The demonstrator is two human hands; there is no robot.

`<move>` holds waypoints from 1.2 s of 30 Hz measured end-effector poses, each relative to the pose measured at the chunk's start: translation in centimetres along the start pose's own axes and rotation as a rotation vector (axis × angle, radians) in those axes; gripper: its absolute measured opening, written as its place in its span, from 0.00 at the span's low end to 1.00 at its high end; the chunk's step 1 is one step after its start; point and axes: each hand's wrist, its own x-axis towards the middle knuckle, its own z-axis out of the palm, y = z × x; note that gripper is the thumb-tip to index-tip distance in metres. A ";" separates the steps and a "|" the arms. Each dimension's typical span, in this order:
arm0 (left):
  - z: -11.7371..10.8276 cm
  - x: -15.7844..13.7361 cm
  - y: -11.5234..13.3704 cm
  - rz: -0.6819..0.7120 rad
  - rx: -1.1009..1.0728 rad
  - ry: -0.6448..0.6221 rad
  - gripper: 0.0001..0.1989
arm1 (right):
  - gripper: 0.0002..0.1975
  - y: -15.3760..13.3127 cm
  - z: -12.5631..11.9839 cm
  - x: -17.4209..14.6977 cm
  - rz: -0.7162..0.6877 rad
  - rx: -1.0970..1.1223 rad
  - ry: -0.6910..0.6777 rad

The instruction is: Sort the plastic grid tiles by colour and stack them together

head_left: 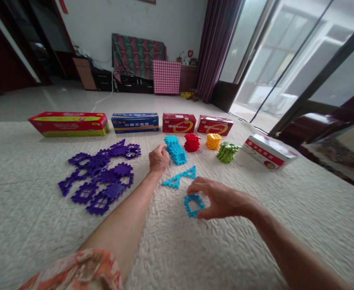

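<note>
A stack of light blue interlocking plastic pieces (pixel 177 152) lies ahead, and my left hand (pixel 159 158) is curled against its left side; the undersides of those fingers are hidden. Nearer, my right hand (pixel 221 198) spans a light blue square frame piece (pixel 186 206), fingertips at its far edge and thumb at its near corner. Between the hands rest joined light blue triangle pieces (pixel 180 176). To the left, many purple interlocking pieces (pixel 115 190) are spread loosely. Beyond the stack are red (pixel 192 142), yellow (pixel 213 141) and green (pixel 228 152) bundles of similar pieces.
Along the far side stand a red-and-green box (pixel 71 125), a blue box (pixel 134 123) and two red boxes (pixel 179 123). A white-and-red box (pixel 269 152) sits at the right. Everything lies on a quilted cream cover (pixel 171 253).
</note>
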 end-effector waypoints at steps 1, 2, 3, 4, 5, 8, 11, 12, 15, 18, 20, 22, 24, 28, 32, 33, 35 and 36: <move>0.0 0.0 0.0 -0.001 -0.002 -0.002 0.20 | 0.20 -0.6 0.2 -0.1 0.001 -0.029 -0.013; 0.0 0.0 0.0 -0.003 -0.003 -0.004 0.20 | 0.19 -1.0 0.4 -0.2 0.004 -0.056 -0.016; 0.0 0.0 0.0 -0.007 -0.004 -0.006 0.20 | 0.19 -1.3 0.5 -0.2 0.004 -0.076 -0.013; 0.0 0.0 0.0 -0.012 -0.006 -0.008 0.20 | 0.18 -1.6 0.6 -0.1 0.006 -0.084 -0.005; -0.1 0.0 0.0 -0.016 -0.007 -0.010 0.20 | 0.17 -1.8 0.7 -0.1 0.001 -0.085 0.005; -0.1 0.0 0.1 -0.021 -0.015 -0.011 0.20 | 0.13 -1.9 0.8 0.1 -0.035 -0.079 0.048; -0.2 -0.1 0.3 -0.028 -0.019 -0.013 0.20 | 0.11 -1.6 0.8 0.5 -0.055 -0.099 0.090; -0.2 -0.1 0.3 -0.030 -0.020 -0.012 0.20 | 0.11 -1.4 0.7 0.7 -0.050 -0.118 0.102; -0.3 -0.1 0.4 -0.031 -0.023 -0.013 0.19 | 0.09 -0.7 -0.1 1.7 -0.028 -0.175 0.145; -0.3 -0.1 0.4 -0.034 -0.028 -0.015 0.19 | 0.10 0.3 -1.6 3.3 -0.040 -0.197 0.263; -0.3 -0.1 0.5 -0.038 -0.025 -0.014 0.19 | 0.12 1.3 -2.3 4.7 -0.050 -0.217 0.362; -0.3 -0.1 0.6 -0.038 -0.020 -0.017 0.20 | 0.13 2.6 -2.5 6.2 -0.042 -0.232 0.415; -0.4 -0.1 0.6 -0.036 -0.010 -0.019 0.20 | 0.15 3.9 -2.1 7.5 -0.019 -0.216 0.422; -0.5 -0.1 0.7 -0.025 0.013 -0.008 0.19 | 0.16 5.7 -0.7 8.5 0.011 -0.179 0.429; -0.5 -0.1 0.7 -0.015 0.020 -0.003 0.19 | 0.16 6.1 -0.1 8.3 -0.005 -0.150 0.448; -0.5 -0.1 0.8 -0.016 0.021 -0.003 0.19 | 0.15 6.1 -0.1 8.3 -0.009 -0.147 0.447; -0.5 -0.2 0.8 -0.018 0.019 -0.003 0.19 | 0.14 5.9 0.0 8.3 -0.014 -0.152 0.434; -0.5 -0.2 0.8 -0.019 0.016 -0.004 0.19 | 0.14 5.8 0.0 8.3 -0.012 -0.161 0.422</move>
